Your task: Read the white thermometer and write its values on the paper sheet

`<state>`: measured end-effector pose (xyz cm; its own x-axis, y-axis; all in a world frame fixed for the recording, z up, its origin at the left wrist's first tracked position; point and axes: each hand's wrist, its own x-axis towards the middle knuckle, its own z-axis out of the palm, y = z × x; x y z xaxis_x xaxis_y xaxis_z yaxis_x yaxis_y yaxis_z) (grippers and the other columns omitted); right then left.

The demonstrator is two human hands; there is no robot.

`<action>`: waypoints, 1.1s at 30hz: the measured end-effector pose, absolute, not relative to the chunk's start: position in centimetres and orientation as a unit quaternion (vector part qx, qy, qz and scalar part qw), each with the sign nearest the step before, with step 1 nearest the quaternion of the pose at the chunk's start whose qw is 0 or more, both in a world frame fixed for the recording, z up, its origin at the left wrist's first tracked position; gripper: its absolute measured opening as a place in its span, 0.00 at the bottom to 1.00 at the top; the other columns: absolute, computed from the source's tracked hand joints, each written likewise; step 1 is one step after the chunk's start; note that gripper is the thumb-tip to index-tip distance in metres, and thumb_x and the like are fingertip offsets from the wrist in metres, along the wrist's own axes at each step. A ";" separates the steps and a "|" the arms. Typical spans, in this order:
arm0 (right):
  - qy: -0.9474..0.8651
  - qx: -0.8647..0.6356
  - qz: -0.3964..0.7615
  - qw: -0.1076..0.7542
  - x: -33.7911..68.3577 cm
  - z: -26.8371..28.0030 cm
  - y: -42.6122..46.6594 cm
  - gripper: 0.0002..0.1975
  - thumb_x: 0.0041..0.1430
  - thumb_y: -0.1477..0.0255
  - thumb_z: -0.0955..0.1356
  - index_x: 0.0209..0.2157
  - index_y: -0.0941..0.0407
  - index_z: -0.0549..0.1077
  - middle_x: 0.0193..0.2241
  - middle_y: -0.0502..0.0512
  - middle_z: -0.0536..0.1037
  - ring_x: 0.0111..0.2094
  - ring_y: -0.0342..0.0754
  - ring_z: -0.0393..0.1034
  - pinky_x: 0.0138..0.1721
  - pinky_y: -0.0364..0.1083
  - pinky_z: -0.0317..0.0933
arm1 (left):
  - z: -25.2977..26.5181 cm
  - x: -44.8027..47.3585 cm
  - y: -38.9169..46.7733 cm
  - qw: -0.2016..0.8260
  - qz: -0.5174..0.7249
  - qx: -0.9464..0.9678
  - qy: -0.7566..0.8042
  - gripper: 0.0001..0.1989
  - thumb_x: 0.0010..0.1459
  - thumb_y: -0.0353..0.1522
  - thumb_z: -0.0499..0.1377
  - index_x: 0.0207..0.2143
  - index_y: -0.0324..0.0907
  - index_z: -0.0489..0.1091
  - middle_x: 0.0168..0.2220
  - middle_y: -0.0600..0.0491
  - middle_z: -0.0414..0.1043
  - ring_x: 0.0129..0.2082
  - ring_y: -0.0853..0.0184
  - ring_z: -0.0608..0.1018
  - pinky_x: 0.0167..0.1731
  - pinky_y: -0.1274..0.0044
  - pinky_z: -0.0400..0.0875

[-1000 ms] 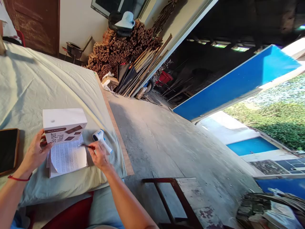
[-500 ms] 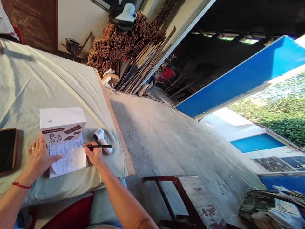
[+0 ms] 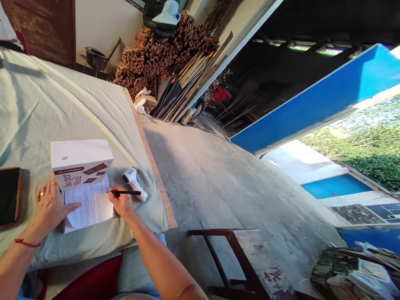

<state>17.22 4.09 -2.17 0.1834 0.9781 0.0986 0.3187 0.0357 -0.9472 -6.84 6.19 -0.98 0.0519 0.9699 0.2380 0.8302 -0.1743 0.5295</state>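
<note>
Tablecloth [image 3: 62, 104]: pale, creased, covering the table under all the small items listed.

Smartphone [image 3: 9, 198]: dark screen up, brown case, at the left border of the view; long axis running away from the person.

Left hand [image 3: 51, 204]: spread and grasping nothing; thumb laid across the page and pointing right, fingers pointing away beside the box's lower left corner. Contact with the box cannot be told. Ring on one finger; red cord at the wrist.

Box [image 3: 81, 151]: white, long axis left to right, printed face toward the person; the words "Super Meal" run sideways on it. Located at the far end of the notebook, hiding that part.

Notebook [image 3: 90, 206]: lined with dense handwriting, lying flat before the person, near edge slanting slightly up to the right.

Pen [image 3: 129, 192]: black, slim, long axis nearly level across the view; tip pointing left at the right part of the page, rear end pointing right, across the thermometer's handle as seen. Whether the tip touches paper cannot be told.

Right hand [image 3: 121, 203]: fingers pinched around the pen near its tip.

Thermometer [image 3: 133, 180]: white and blue, gun-shaped, head to the upper left, handle slanting down to the right.
</note>
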 end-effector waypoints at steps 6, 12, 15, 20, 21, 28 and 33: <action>-0.529 -0.598 0.353 0.488 17.2 -2.1 4.1 0.07 0.48 0.64 0.70 0.23 0.51 0.71 0.20 0.51 0.71 0.25 0.47 0.66 0.28 0.46 0.63 | -1.0 -6.9 6.2 0.130 0.269 0.714 0.634 0.43 0.40 0.54 0.63 0.56 0.46 0.58 0.52 0.39 0.67 0.56 0.37 0.67 0.53 0.47 0.61; -0.522 -0.588 0.359 0.503 17.2 -2.0 4.0 0.07 0.48 0.63 0.70 0.23 0.51 0.71 0.21 0.52 0.71 0.24 0.47 0.64 0.28 0.47 0.62 | -0.6 -6.8 6.1 0.144 0.263 0.710 0.638 0.43 0.40 0.53 0.62 0.56 0.43 0.59 0.54 0.36 0.65 0.58 0.35 0.65 0.54 0.47 0.60; -0.521 -0.590 0.356 0.503 17.2 -2.1 3.9 0.07 0.49 0.63 0.69 0.24 0.51 0.71 0.22 0.52 0.72 0.24 0.46 0.64 0.29 0.46 0.63 | -0.6 -6.8 6.1 0.141 0.256 0.711 0.640 0.43 0.40 0.53 0.62 0.56 0.41 0.59 0.55 0.34 0.65 0.59 0.36 0.65 0.55 0.48 0.59; -0.549 -0.590 0.327 0.494 17.4 -2.5 4.0 0.06 0.50 0.65 0.68 0.24 0.51 0.70 0.23 0.51 0.72 0.25 0.46 0.66 0.31 0.46 0.64 | -0.7 -6.8 6.2 0.137 0.251 0.713 0.641 0.44 0.41 0.53 0.62 0.56 0.40 0.58 0.54 0.34 0.65 0.58 0.36 0.65 0.54 0.48 0.59; -0.557 -0.589 0.318 0.492 17.5 -2.6 4.0 0.06 0.51 0.65 0.67 0.24 0.51 0.70 0.23 0.51 0.73 0.25 0.46 0.67 0.32 0.46 0.65 | -0.7 -6.8 6.2 0.136 0.250 0.713 0.641 0.44 0.41 0.53 0.62 0.56 0.40 0.58 0.53 0.34 0.66 0.58 0.36 0.65 0.54 0.48 0.59; -0.589 -0.589 0.262 0.488 17.6 -3.9 4.3 0.05 0.52 0.66 0.66 0.27 0.53 0.71 0.23 0.52 0.75 0.24 0.45 0.69 0.28 0.43 0.66 | -0.6 -6.8 6.2 0.130 0.229 0.717 0.646 0.46 0.42 0.53 0.61 0.59 0.40 0.55 0.53 0.36 0.66 0.57 0.38 0.66 0.54 0.51 0.60; -0.598 -0.597 0.246 0.474 17.7 -4.2 4.3 0.05 0.53 0.68 0.67 0.27 0.53 0.71 0.23 0.51 0.75 0.23 0.44 0.70 0.26 0.41 0.66 | -0.8 -6.8 6.2 0.119 0.232 0.716 0.648 0.47 0.41 0.54 0.61 0.60 0.40 0.54 0.53 0.36 0.67 0.56 0.39 0.67 0.53 0.52 0.62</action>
